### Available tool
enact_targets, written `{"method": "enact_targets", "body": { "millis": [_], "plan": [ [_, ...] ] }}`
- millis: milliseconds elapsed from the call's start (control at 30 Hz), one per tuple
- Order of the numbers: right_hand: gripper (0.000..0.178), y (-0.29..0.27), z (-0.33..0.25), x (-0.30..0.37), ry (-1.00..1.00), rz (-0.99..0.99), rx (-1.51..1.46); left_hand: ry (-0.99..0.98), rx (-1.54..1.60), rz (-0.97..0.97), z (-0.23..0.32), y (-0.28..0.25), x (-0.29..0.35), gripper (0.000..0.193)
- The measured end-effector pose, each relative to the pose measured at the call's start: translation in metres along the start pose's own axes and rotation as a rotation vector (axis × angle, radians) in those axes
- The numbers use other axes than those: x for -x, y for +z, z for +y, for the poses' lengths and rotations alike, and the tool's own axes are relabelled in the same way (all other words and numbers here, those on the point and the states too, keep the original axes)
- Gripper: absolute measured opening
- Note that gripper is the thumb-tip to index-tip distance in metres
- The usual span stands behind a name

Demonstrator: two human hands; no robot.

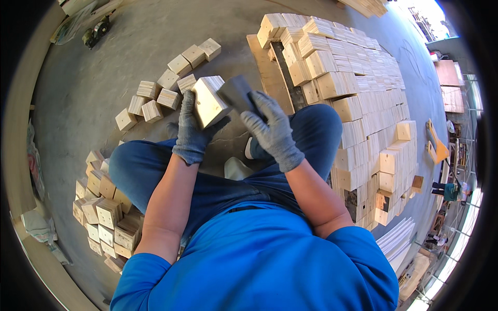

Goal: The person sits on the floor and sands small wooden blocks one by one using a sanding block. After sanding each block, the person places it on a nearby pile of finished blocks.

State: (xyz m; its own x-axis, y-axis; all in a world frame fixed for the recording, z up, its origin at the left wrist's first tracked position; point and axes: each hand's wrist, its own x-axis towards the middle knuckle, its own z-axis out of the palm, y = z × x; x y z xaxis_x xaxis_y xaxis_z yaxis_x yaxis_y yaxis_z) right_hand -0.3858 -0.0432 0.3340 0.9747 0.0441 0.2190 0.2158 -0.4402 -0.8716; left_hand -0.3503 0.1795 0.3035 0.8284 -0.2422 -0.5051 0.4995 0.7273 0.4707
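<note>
My left hand (191,132), in a grey work glove, grips a pale wooden block (208,101) from its left side and underneath. The block is tilted, with its layered edge at the top and a smooth face toward me. My right hand (274,132), gloved the same way, holds a dark grey rectangular block (237,93) that looks like a sanding block, blurred by motion. Its near end is close to the wooden block's upper right edge; I cannot tell whether they touch. Both hands are above the floor, in front of my bent knees.
Loose wooden blocks (168,97) lie in a rough row on the concrete floor ahead. More are stacked by my left knee (109,212). A large stack of blocks (363,103) fills the right side. Farther right are a yellow pallet jack (438,145) and a person (448,191).
</note>
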Motion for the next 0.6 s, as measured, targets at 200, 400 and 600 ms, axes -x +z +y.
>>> {"method": "enact_targets", "body": {
  "millis": [200, 400, 600],
  "plan": [
    [0.058, 0.0, 0.029, -0.034, 0.133, 0.013, 0.066, -0.02, -0.094, -0.085, -0.004, 0.015, 0.009, 0.077],
    [0.054, -0.004, 0.037, -0.013, 0.252, 0.108, -0.104, 0.009, -0.083, -0.093, -0.005, 0.005, 0.002, 0.074],
    [0.055, 0.006, 0.019, 0.008, 0.187, 0.051, -0.145, 0.014, -0.062, -0.075, -0.016, -0.007, -0.012, 0.069]
  ]
}}
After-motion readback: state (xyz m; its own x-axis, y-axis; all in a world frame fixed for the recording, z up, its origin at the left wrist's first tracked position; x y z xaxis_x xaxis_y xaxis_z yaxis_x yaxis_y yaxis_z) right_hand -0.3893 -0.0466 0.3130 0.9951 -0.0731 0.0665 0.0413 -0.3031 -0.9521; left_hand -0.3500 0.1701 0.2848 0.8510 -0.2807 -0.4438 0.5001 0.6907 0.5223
